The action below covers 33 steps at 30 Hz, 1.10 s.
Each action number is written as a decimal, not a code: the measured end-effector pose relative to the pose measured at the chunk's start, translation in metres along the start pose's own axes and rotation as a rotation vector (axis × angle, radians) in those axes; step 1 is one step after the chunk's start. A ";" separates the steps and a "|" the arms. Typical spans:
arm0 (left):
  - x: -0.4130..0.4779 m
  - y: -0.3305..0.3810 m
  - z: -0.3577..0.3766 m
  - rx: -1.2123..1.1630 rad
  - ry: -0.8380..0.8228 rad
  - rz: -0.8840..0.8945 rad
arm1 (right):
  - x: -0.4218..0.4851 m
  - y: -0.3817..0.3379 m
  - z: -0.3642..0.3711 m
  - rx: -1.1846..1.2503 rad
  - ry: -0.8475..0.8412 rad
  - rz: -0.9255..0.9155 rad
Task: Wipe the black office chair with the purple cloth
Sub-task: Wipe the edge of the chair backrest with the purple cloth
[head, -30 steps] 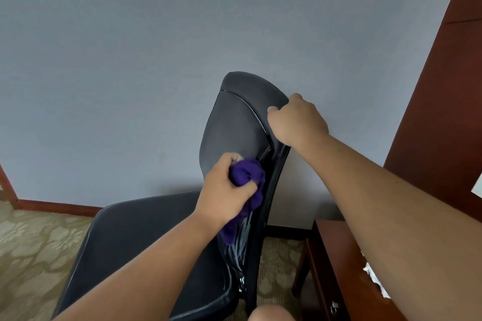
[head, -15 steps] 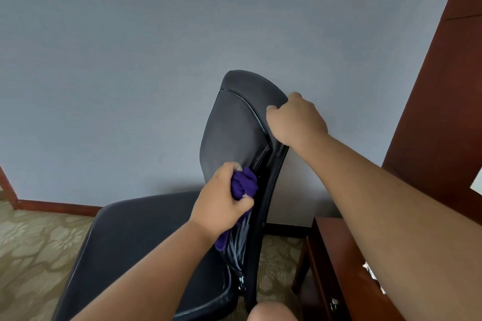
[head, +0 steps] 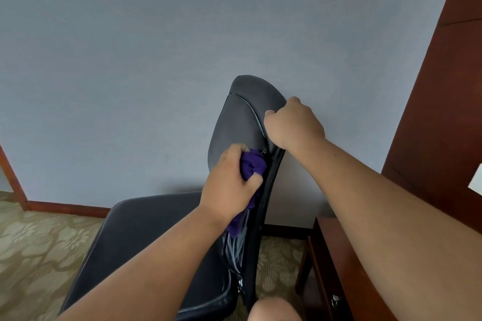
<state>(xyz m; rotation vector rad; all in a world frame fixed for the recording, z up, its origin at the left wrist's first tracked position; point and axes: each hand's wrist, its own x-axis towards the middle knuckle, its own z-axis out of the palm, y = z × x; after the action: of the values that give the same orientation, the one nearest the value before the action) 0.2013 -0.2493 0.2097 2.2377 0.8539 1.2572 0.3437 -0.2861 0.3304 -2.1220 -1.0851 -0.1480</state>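
Observation:
The black office chair stands side-on in front of me, its padded backrest rising at centre. My left hand grips the bunched purple cloth and presses it against the right edge of the backrest, about halfway up. A tail of the cloth hangs down below my wrist. My right hand is curled over the backrest's upper right edge and holds it. Shiny streaks show on the lower backrest edge.
A dark red wooden table stands close on the right of the chair, with a tall wooden panel behind it. A grey wall is right behind the chair. Patterned carpet covers the floor at left. My knee shows at the bottom.
My left hand with the cloth slid a little down the backrest edge, then came back up slightly. My right hand kept its hold on the top edge.

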 end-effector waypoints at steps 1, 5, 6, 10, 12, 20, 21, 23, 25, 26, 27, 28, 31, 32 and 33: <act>0.001 0.003 0.000 0.009 0.002 0.029 | -0.002 -0.001 -0.001 -0.003 -0.006 0.000; -0.014 -0.007 -0.003 0.028 -0.018 0.014 | -0.009 -0.005 -0.002 -0.013 -0.008 0.005; -0.018 -0.010 -0.004 0.032 -0.019 0.000 | -0.011 -0.006 -0.001 -0.010 -0.004 0.006; -0.026 -0.016 -0.008 0.113 -0.053 -0.045 | -0.015 -0.009 -0.003 -0.012 0.008 0.017; -0.032 -0.019 -0.012 0.181 -0.085 -0.054 | -0.018 -0.011 -0.004 -0.012 0.008 0.023; -0.023 -0.001 -0.032 0.365 -0.050 0.081 | -0.029 -0.019 -0.006 0.030 0.011 0.032; -0.019 0.003 -0.032 0.368 -0.027 0.122 | -0.029 -0.018 -0.006 0.033 0.011 0.032; -0.013 0.007 -0.030 0.376 -0.014 0.180 | -0.028 -0.017 -0.006 0.032 0.002 0.029; -0.013 0.004 -0.025 0.352 -0.025 0.172 | -0.027 -0.016 -0.006 0.025 -0.006 0.019; -0.015 0.000 -0.022 0.320 -0.024 0.154 | -0.026 -0.015 -0.005 0.024 -0.008 0.013; -0.016 -0.004 -0.020 0.283 -0.016 0.138 | -0.026 -0.015 -0.005 0.028 -0.008 0.007; -0.018 -0.008 -0.017 0.242 -0.006 0.123 | -0.025 -0.015 -0.004 0.037 -0.009 0.003; -0.021 -0.016 -0.012 0.081 0.001 0.050 | -0.024 -0.014 -0.004 0.096 -0.025 -0.016; -0.022 -0.018 -0.012 0.025 0.001 0.018 | -0.024 -0.013 -0.005 0.142 -0.051 -0.017; -0.021 -0.020 -0.012 -0.021 0.001 -0.011 | -0.025 -0.012 -0.006 0.210 -0.096 -0.010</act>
<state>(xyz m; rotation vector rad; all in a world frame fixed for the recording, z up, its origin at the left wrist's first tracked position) 0.1766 -0.2487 0.1898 2.2124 0.8486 1.2569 0.3206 -0.3019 0.3310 -1.9520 -1.1156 0.0615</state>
